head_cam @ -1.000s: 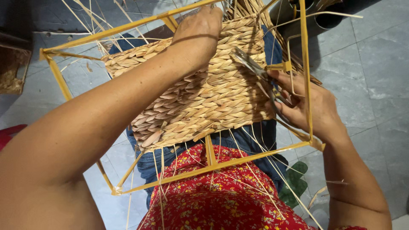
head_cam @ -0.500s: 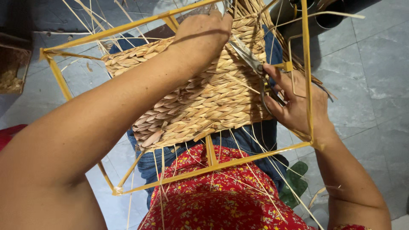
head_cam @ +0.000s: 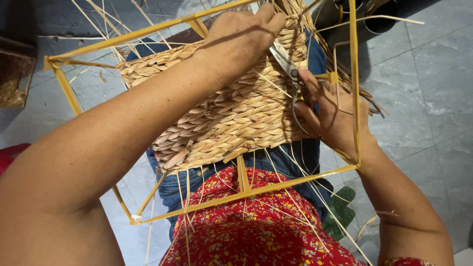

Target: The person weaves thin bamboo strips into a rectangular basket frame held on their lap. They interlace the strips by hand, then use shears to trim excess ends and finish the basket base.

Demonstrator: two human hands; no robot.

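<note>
One woven panel [head_cam: 231, 113], one yellow frame [head_cam: 246, 189], one pair of scissors [head_cam: 290, 74], two hands.
</note>
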